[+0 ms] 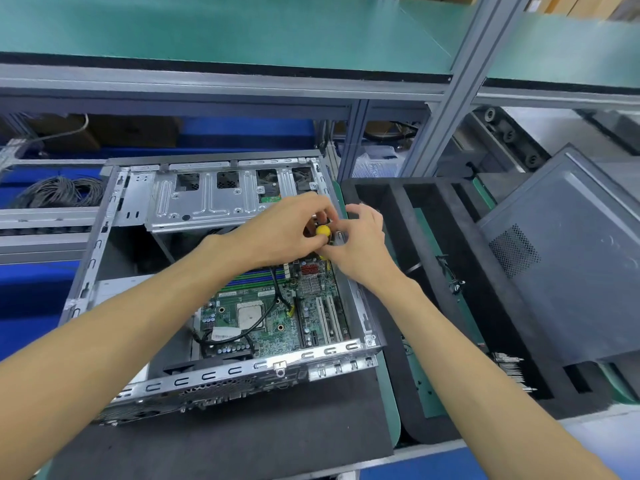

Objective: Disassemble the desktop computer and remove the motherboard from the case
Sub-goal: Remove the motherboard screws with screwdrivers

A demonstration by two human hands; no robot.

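Side panel (568, 258) was off, CPU cooler gone by my read; motherboard (277, 306) sat in case (90, 258) on worktop (242, 427); left hand (287, 226) and right hand (360, 240) curled round yellow-capped screwdriver (323, 231); mobo screws prob. left.

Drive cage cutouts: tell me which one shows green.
The third cutout from the left; a green board shows at its bottom, while the others look dark.

Case (86, 271) open on top; motherboard (277, 313) reachable from above. Drive cage (207, 199) covers the far end, and black cables (280, 299) cross the board near the CPU socket (250, 315). Both hands, left (291, 230) and right (356, 244), crowd the far right corner around a yellow-capped tool (323, 231); foam tray (433, 271) sits just beside the right wall.
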